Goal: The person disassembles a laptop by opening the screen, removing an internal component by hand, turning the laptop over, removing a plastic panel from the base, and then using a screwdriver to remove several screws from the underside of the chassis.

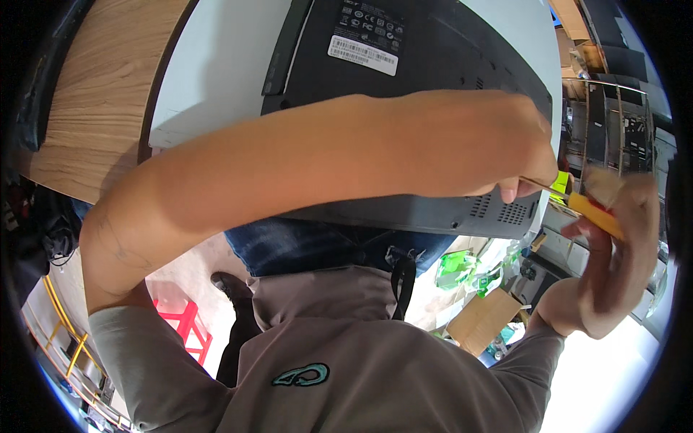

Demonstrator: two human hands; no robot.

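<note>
A black laptop (447,50) lies bottom side up on the white tabletop, with a label (364,55) and vent slots showing. My left forearm reaches across it from the left. At the laptop's right edge my left hand (516,144) is curled closed, its fingertips at the thin shaft of a screwdriver. What those fingers pinch, if anything, is hidden. Out past that edge, my right hand (626,231), slightly blurred, grips the screwdriver by its yellow handle (598,216). The shaft points left toward my left hand.
A wood-grain surface (115,79) adjoins the white tabletop (209,65) at the left. Below stand a red stool (180,328) and a cardboard box (485,321) beside green-and-white packaging (458,270). A metal rack (613,123) with dark parts is at the right.
</note>
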